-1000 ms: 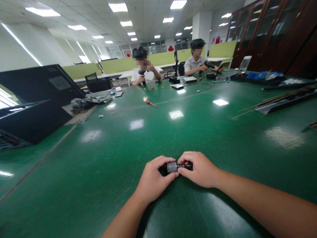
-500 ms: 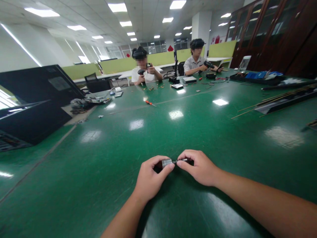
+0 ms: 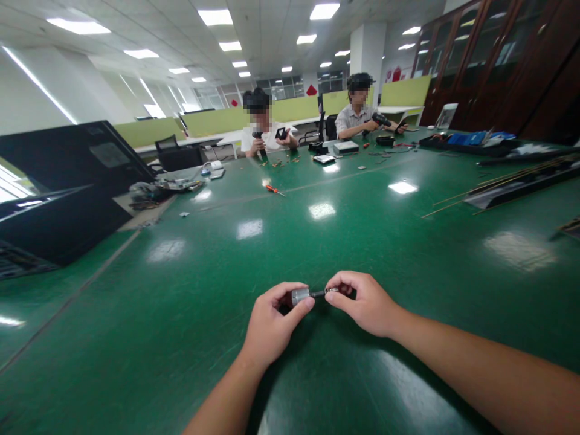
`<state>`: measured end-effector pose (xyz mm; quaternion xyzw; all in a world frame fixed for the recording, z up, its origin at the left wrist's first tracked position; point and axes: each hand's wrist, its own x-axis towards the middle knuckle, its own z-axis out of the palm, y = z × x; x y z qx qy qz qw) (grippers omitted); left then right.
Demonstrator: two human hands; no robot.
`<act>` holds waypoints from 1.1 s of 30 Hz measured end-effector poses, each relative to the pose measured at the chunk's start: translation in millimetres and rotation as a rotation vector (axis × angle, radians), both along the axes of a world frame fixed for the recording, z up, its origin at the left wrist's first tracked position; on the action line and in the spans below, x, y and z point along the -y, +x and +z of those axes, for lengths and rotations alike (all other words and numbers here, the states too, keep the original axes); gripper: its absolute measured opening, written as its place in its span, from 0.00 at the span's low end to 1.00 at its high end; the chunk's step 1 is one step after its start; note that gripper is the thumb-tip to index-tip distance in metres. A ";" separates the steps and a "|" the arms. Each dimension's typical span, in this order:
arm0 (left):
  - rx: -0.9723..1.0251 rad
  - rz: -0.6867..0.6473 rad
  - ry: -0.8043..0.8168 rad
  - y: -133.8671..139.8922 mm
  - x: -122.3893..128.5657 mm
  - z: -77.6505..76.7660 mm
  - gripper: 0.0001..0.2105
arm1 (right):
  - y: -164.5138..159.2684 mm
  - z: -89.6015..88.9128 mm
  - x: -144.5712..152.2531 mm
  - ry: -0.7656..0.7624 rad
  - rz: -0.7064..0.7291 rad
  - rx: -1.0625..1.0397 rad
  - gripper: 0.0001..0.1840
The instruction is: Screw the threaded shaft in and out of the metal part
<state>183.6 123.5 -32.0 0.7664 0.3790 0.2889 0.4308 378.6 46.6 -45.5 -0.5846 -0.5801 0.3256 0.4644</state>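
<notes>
My left hand [image 3: 274,323] is closed around a small silver metal cylinder [image 3: 300,295], thumb along its near side and fingers behind it. From the cylinder's right end a thin dark rod [image 3: 319,294] reaches across to my right hand [image 3: 362,302]. There the thumb and fingertips pinch a small shiny metal piece [image 3: 333,290] at the rod's right end. Its exact kind is partly hidden by the fingers. Both hands are low over the green table [image 3: 203,260], close together.
An orange screwdriver [image 3: 273,190] lies farther up the table. At left stands a large black casing [image 3: 63,223]. Long thin rods [image 3: 453,199] and a black tray [image 3: 457,145] lie at right. Across the table, two people [image 3: 267,134] handle power drills [image 3: 382,119].
My left hand has shifted slightly left with the cylinder, and more of the dark rod shows between the hands. Across the table, one person's raised hand has lowered, holding a black part.
</notes>
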 end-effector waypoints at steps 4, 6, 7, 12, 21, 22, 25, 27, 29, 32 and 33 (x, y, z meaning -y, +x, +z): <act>-0.008 0.007 0.002 0.0 -0.6 -0.3 0.14 | -0.5 0.8 0.0 -0.002 -0.003 0.000 0.05; -0.013 0.011 0.000 0.1 -0.3 0.3 0.14 | -0.7 1.1 0.1 -0.002 -0.004 0.009 0.05; -0.014 0.011 -0.001 0.1 -0.1 0.6 0.14 | -0.8 1.2 0.2 -0.001 -0.004 0.014 0.05; 0.015 0.017 -0.011 0.1 0.3 1.4 0.14 | -0.5 0.8 -0.3 -0.008 -0.005 -0.032 0.07; 0.138 0.086 -0.131 1.7 -1.1 4.6 0.16 | 6.0 -9.0 -7.2 0.007 -0.030 -0.279 0.22; 0.149 0.101 -0.135 1.5 -1.2 4.9 0.16 | 6.8 -9.7 -7.9 0.012 -0.029 -0.292 0.24; 0.155 0.135 -0.159 0.8 -1.2 5.8 0.18 | 8.1 -10.8 -9.0 0.012 -0.015 -0.305 0.29; 0.143 0.144 -0.191 0.5 -1.0 6.1 0.20 | 7.7 -11.0 -8.8 0.002 0.013 -0.306 0.31; 0.146 0.149 -0.216 0.5 -1.1 6.1 0.21 | 6.5 -11.0 -8.1 -0.007 0.047 -0.295 0.33; 0.201 0.154 -0.238 1.3 -2.7 4.9 0.20 | 4.5 -10.7 -7.0 -0.013 0.071 -0.262 0.34; 0.225 0.157 -0.248 1.7 -3.6 4.1 0.20 | 4.1 -10.7 -6.8 -0.013 0.071 -0.253 0.34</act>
